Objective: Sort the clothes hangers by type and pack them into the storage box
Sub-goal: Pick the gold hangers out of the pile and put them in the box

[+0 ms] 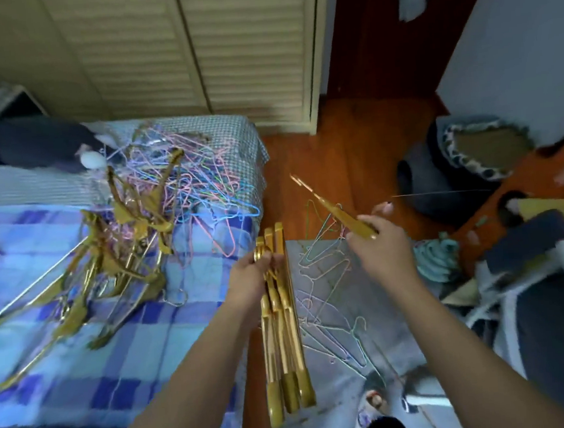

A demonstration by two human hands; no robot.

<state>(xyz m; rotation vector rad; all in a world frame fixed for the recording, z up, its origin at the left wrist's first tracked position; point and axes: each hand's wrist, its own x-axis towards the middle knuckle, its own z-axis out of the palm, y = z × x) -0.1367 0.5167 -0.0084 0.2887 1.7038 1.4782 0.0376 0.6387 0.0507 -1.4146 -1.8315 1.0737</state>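
Sorting is midway — the left hand (256, 270) clamps a stacked bundle of gold hangers (283, 332) beside the bed (149, 342), the right hand (379, 240) grips one more gold hanger (337, 209) above the grey storage box (392, 306) of wire hangers (331, 297) — next, probably, laying it squarely onto the bundle.

Your bare left hand (250, 273) curled around a bundle of gold plastic hangers (282, 322), forearm reaching up from lower left. Just right of that bundle, your right hand (382, 239) pinched a single gold hanger (337, 211), forearm angled from lower right.
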